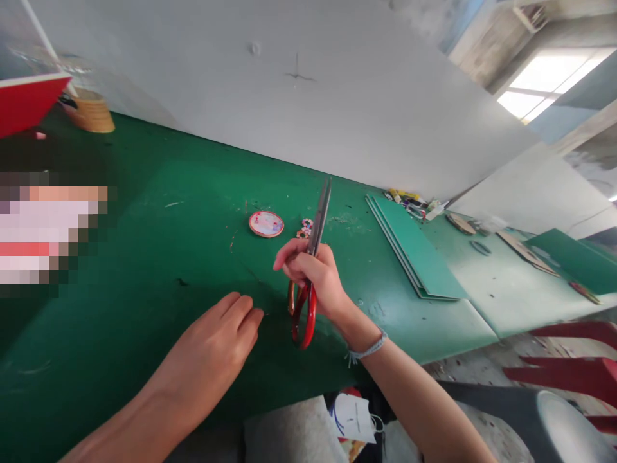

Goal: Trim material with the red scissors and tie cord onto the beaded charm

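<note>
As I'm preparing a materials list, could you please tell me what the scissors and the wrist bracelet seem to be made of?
The scissor blades look like metal, judging by their grey sheen. The handles look glossy, with highlights on the red: perhaps plastic or coated metal. The bracelet looks like matt, pale braided cord, as loose strands hang from it; the fibre is unclear.

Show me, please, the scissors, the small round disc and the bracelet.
Scissors (321,218), head view: on the metal blades.
Round disc (267,224), head view: on its patterned face.
Bracelet (370,350), head view: on the middle of its band.
</note>
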